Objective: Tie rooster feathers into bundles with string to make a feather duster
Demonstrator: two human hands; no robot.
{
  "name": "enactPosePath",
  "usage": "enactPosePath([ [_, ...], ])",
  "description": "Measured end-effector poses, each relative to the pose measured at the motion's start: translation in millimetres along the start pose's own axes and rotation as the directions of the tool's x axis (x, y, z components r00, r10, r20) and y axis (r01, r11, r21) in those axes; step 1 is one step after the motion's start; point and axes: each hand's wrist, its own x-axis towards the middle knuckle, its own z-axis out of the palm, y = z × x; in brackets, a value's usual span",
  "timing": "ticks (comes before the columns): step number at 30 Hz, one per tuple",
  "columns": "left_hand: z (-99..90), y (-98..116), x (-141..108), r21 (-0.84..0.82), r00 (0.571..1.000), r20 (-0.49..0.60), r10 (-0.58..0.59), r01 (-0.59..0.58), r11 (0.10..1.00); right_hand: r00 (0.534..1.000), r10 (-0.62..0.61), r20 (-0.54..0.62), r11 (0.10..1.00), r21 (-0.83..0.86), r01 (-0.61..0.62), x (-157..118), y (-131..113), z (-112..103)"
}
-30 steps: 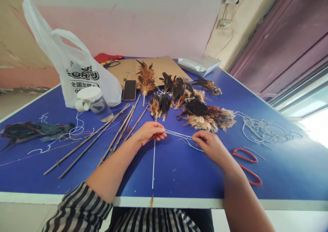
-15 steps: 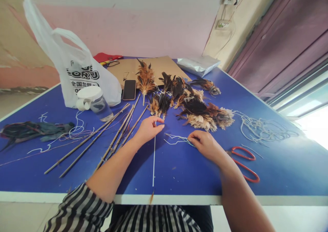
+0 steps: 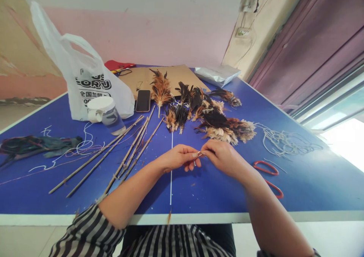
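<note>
My left hand (image 3: 182, 157) and my right hand (image 3: 220, 154) meet above the middle of the blue table, fingertips almost touching. Between them they pinch thin pale strings (image 3: 199, 154), mostly hidden by the fingers. Behind the hands lie feather bundles (image 3: 222, 126), black, brown and cream. One taller brown feather bunch (image 3: 160, 88) rests on the cardboard. Red-handled scissors (image 3: 267, 168) lie right of my right hand, partly covered by the forearm. Thin sticks (image 3: 136, 143) lie left of my left hand.
A white plastic bag (image 3: 96, 79), a lidded clear jar (image 3: 109, 116) and a phone (image 3: 143, 100) stand or lie at the back left. Loose pale strings (image 3: 284, 141) lie at right, dark cloth-like material (image 3: 36, 146) at far left. Cardboard (image 3: 182, 73) and a silver packet (image 3: 217, 75) are behind.
My left hand has moved right and down to my right hand and now pinches the strings. The strings' loose ends no longer stretch out across the table.
</note>
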Motion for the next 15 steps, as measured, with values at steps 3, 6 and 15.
enactPosePath([
  [3,1.1,-2.5,0.4,-0.024,0.997,-0.070,-0.022,0.020,1.000,1.000,0.026,-0.008,0.998,0.064,-0.026,-1.1,0.3,0.0],
  [6,3.4,-4.3,1.3,0.041,0.996,-0.077,-0.034,0.037,0.998,0.997,0.072,0.003,0.984,0.166,-0.071,-3.0,-0.7,1.8],
  [15,2.2,-4.2,3.3,0.025,0.973,-0.225,-0.048,0.055,0.998,0.886,0.384,-0.260,0.916,-0.012,-0.400,-69.5,68.9,-14.7],
])
